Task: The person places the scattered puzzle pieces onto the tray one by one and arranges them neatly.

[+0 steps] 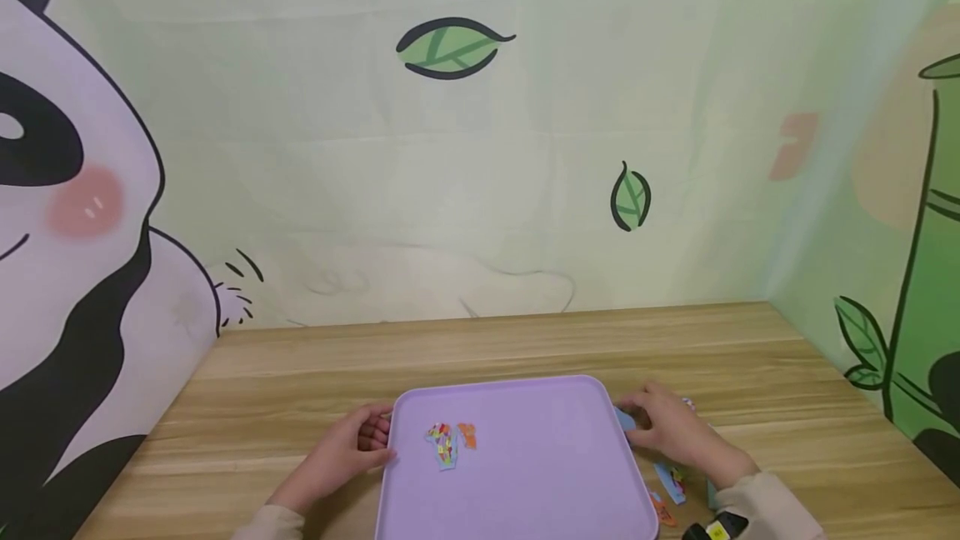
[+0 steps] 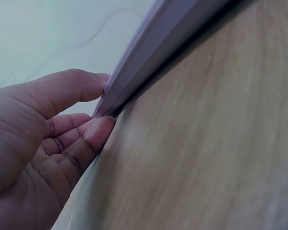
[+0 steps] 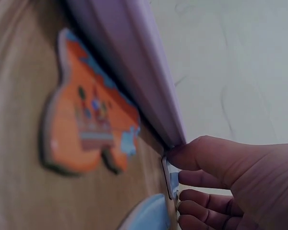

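Observation:
A lilac tray (image 1: 525, 440) lies on the wooden table with a hand at each side. My left hand (image 1: 352, 440) grips its left edge; in the left wrist view its fingertips (image 2: 103, 127) are right at the tray's wall. On the opposite side, my right hand (image 1: 667, 427) holds the right edge with curled fingers. A light blue puzzle piece (image 1: 624, 418) shows between right thumb and forefinger, beside the tray. On the tray's upper left are a blue puzzle piece with a colourful pattern (image 1: 444, 446) and a small orange puzzle piece (image 1: 468, 436).
To the right of the tray, an orange puzzle piece (image 3: 93, 112) and a blue piece (image 1: 670, 482) lie on the table (image 1: 300, 365), partly under the right arm. A printed cloth backdrop (image 1: 337, 148) with a panda and leaves rises behind the table.

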Demonstrator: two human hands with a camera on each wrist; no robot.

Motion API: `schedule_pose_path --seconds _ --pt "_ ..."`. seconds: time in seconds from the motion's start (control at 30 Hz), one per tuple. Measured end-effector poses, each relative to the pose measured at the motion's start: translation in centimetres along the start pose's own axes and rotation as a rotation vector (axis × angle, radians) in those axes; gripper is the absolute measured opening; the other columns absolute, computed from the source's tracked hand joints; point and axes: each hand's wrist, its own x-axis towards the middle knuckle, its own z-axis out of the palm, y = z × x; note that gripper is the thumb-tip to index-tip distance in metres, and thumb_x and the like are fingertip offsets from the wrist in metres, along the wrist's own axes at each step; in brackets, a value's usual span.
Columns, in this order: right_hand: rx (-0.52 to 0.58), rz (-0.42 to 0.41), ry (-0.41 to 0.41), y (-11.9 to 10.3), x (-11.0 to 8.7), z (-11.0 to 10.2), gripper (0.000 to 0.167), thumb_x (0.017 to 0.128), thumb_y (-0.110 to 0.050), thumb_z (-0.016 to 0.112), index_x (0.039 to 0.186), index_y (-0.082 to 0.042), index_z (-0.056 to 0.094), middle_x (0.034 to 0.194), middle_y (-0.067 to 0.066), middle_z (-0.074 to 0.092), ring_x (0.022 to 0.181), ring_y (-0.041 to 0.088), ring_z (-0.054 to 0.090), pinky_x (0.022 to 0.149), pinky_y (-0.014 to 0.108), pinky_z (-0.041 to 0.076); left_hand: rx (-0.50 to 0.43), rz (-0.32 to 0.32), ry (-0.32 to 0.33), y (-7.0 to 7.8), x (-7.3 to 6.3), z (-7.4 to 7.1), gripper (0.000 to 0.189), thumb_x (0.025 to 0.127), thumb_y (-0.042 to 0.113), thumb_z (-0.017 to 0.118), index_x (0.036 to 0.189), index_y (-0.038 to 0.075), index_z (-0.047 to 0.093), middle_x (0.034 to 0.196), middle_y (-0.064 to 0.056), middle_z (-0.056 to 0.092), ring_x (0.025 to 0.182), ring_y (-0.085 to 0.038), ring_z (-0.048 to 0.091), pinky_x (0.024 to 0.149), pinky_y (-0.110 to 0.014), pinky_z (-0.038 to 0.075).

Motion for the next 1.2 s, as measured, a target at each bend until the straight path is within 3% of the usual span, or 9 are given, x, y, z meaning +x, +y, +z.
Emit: schedule_pose_path --seconds 0.13,0.37,0.6,0.8,1.2 --pt "0.006 -0.009 0.025 -0.10 -0.08 0.10 0.036 0.075 -0.019 0.079 0.105 -0.004 0.069 0.087 0.000 0.056 0.076 0.009 0.047 0.065 0.023 0.042 -0.003 0.009 -0.001 0.06 -0.07 0.01 0.063 0.079 0.003 0.074 0.131 -0.015 0.043 0.104 -0.017 0.059 0.089 -0.014 0.058 0.077 -0.017 0.053" --pt "-0.005 -0.006 0.062 -0.23 -0.12 0.31 0.036 0.071 -0.016 0.080 0.101 -0.004 0.066 0.084 -0.002 0.054 0.074 0.007 0.046 0.062 0.020 0.040 0.016 -0.028 0.015 0.30 -0.10 0.08 0.063 0.078 0.004 0.076 0.131 -0.013 0.045 0.104 -0.016 0.059 0.090 -0.016 0.058 0.077 -0.016 0.053" --pt "0.007 0.028 0.069 -0.31 -0.11 0.34 0.035 0.069 -0.011 0.076 0.101 -0.003 0.064 0.087 0.001 0.060 0.080 0.012 0.054 0.070 0.028 0.048 0.017 -0.032 0.013 0.36 -0.14 0.12 0.063 0.079 0.003 0.075 0.131 -0.013 0.044 0.104 -0.016 0.059 0.090 -0.016 0.057 0.077 -0.016 0.053" --pt "0.098 0.059 0.067 -0.12 -0.06 0.26 0.024 0.076 -0.003 0.069 0.099 -0.002 0.064 0.085 0.002 0.062 0.078 0.013 0.055 0.067 0.026 0.048 -0.003 -0.012 0.001 0.33 -0.23 0.11 0.063 0.079 0.002 0.074 0.132 -0.014 0.043 0.105 -0.017 0.059 0.090 -0.016 0.057 0.077 -0.017 0.053" --pt "0.155 0.103 0.057 0.24 0.08 -0.08 0.011 0.086 -0.002 0.062 0.097 -0.002 0.065 0.084 0.002 0.065 0.077 0.011 0.058 0.066 0.022 0.050 0.028 -0.017 0.003 0.28 -0.04 0.03 0.063 0.079 0.004 0.075 0.131 -0.013 0.044 0.103 -0.016 0.059 0.089 -0.015 0.058 0.076 -0.017 0.053"
